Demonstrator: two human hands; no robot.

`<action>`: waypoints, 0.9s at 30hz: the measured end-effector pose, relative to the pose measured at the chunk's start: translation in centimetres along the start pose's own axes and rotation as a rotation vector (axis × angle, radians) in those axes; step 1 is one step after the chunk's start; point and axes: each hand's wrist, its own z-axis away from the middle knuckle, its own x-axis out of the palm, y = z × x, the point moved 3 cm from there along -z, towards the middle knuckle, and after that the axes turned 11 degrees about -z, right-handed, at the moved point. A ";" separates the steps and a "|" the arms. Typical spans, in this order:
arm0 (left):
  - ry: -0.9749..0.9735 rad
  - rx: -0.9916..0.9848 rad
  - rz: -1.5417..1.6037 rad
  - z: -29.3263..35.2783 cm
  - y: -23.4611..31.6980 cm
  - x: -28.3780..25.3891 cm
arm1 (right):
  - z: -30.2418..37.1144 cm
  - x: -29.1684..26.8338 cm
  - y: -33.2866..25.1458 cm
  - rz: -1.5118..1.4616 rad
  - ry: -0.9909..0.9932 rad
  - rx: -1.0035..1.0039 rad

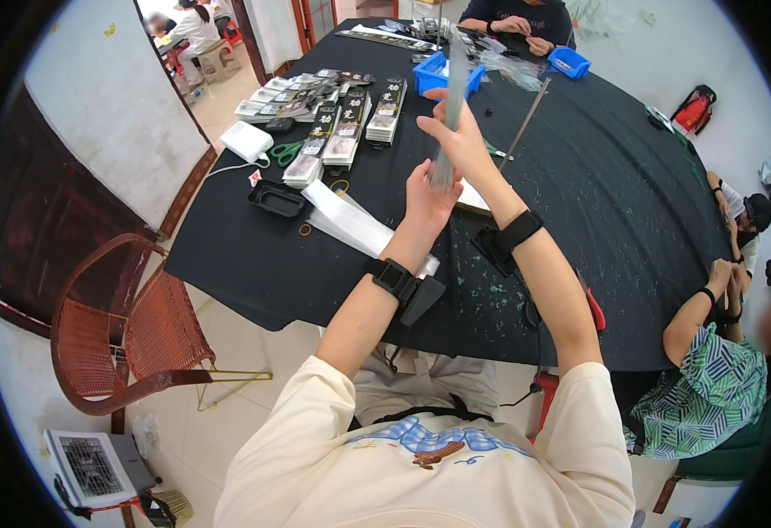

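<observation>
A stack of long, clear plastic sleeves [457,75] stands nearly upright between my hands above the black-covered table [614,211]. My left hand [427,198] is closed round its lower end. Higher up, my right hand [466,145] grips its side, with the thumb pointing left. Beneath my left forearm lie more flat whitish plastic sleeves [350,220]. Left of these are a small black tray [277,199] and a yellowish ring [304,230]. Further off stand bundles of black-and-white packaged strips [347,132], some with bands round them.
Green-handled scissors [286,154] and a white box with a cable [246,141] lie at the left. Blue bins [438,77] stand at the back, near a person's hands [526,33]. A thin rod [526,121] rises on the right. A wicker chair [130,326] stands left.
</observation>
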 end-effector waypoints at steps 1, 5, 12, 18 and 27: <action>0.014 -0.035 0.003 0.2 -0.1 0.1 | 0.0 -0.2 -0.1 0.017 0.032 -0.030; 0.013 0.016 -0.034 0.6 0.2 0.9 | 0.3 -0.1 0.2 0.032 0.013 -0.003; 0.032 0.097 0.013 1.5 0.9 2.2 | 1.3 0.6 0.7 -0.174 0.058 0.035; -0.002 0.008 -0.138 1.1 0.2 3.4 | 0.8 -0.7 1.1 -0.279 0.161 0.067; -0.011 0.043 -0.184 0.1 -0.4 2.2 | 1.1 -0.3 0.2 -0.239 0.094 0.131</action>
